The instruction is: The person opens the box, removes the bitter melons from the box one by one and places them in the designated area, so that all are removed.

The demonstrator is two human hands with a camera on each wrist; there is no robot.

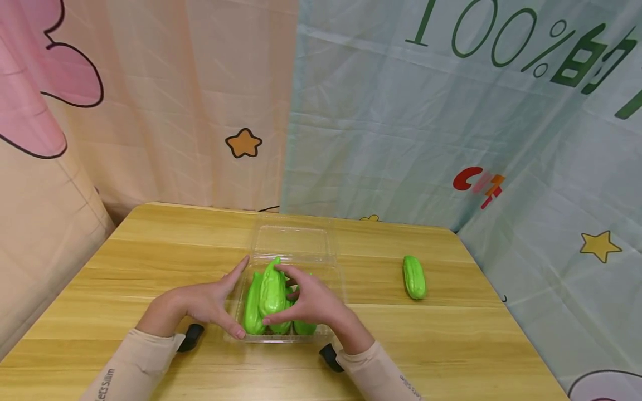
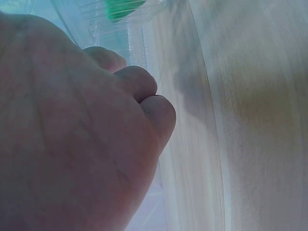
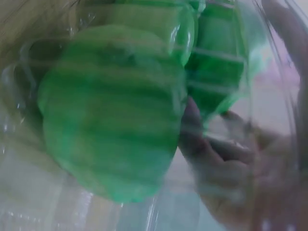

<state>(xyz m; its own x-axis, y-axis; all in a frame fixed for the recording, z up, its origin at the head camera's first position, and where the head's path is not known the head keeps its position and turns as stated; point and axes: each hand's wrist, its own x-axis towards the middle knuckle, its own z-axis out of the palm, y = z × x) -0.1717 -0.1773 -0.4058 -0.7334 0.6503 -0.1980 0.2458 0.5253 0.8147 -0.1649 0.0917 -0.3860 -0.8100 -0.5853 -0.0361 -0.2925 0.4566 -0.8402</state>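
A clear plastic clamshell box point(image 1: 286, 337) stands on the table with its lid point(image 1: 293, 240) folded back. Several glossy green ridged gourds lie inside, with one green gourd point(image 1: 272, 292) resting on top of the others. My right hand point(image 1: 316, 298) holds this top gourd, thumb near its lower end and index finger near its pointed tip. At the box's left side my left hand point(image 1: 205, 301) spreads thumb and fingers along the wall. In the right wrist view, a green gourd point(image 3: 113, 115) shows large and blurred through the plastic, with fingers point(image 3: 195, 130) beside it.
One more green gourd point(image 1: 414, 277) lies alone on the wooden table point(image 1: 471, 340), to the right of the box. Printed curtains point(image 1: 381, 128) hang behind the table and along both sides. Black straps show at both sleeve cuffs point(image 1: 155, 345).
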